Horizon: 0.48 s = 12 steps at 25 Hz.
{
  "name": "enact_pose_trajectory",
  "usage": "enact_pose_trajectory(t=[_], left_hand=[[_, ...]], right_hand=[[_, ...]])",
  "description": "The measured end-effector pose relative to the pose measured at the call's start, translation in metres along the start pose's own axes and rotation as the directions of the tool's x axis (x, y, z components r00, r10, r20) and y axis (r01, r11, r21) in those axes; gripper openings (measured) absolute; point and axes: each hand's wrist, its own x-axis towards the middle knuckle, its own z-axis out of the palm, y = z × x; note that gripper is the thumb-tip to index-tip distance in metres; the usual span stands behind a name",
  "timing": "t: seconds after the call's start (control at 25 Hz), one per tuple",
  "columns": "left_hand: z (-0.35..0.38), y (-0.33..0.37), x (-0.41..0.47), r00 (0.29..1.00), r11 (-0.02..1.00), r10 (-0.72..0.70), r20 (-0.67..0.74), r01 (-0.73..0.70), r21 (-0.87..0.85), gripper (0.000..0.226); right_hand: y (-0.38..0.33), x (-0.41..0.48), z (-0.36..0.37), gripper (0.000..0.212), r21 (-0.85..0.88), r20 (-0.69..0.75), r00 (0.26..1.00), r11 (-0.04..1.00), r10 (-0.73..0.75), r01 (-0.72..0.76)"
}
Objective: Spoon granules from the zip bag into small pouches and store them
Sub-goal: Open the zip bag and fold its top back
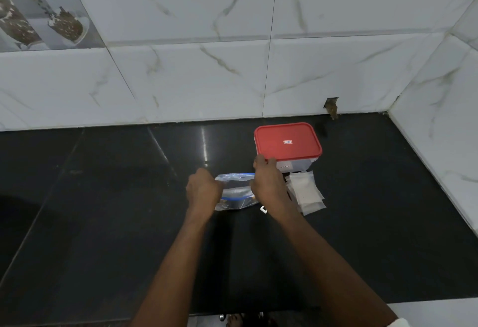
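Open counter (pixel 103 197) lies left of the zip bag (pixel 236 192); red-lidded box (pixel 288 141) and pouches (pixel 306 192) crowd its right.

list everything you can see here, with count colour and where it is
zip bag: one, clear with blue zip, counter centre, between the hands
container: one, red lid on, behind the bag
small pouches: a few stacked, white, right of the bag
small white item: one, by the right wrist, unclear what
counter: one, black
wall tiles: several, white marble, behind and right
left hand: grips the bag's left edge
right hand: grips its right edge
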Motion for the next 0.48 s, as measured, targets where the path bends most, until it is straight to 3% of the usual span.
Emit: enact_pose_trajectory(t=[0.08,0.2,0.28,0.32,0.4,0.48], left_hand=[[0.004,-0.007,0.000,0.998,0.989,-0.012,0.066,0.022,-0.148,0.033],[0.010,-0.018,-0.002,0.998,0.963,-0.055,-0.007,0.051,-0.266,0.015],[0.013,-0.015,-0.005,0.997,0.905,-0.064,0.037,0.073,-0.419,0.006],[0.015,-0.012,-0.005,0.992,0.847,-0.075,0.097,0.115,-0.519,0.012],[0.013,-0.008,-0.004,0.961,0.664,-0.110,0.254,0.261,-0.700,0.017],[0.009,-0.011,-0.002,0.929,0.557,-0.093,0.357,0.346,-0.755,0.019]], right_hand=[[0.004,0.003,0.003,0.028,0.044,-0.009,1.000,0.999,0.013,-0.012],[0.009,0.005,0.007,0.012,0.027,-0.026,0.999,0.999,0.043,-0.042],[0.007,0.004,0.013,0.011,0.027,-0.002,1.000,1.000,0.011,-0.011],[0.006,0.003,0.015,0.012,0.046,0.002,1.000,0.999,0.000,-0.001],[0.013,0.008,0.018,0.012,0.207,0.022,0.999,0.978,0.025,-0.029],[0.021,0.012,0.017,0.007,0.542,0.117,0.984,0.822,0.133,-0.175]])
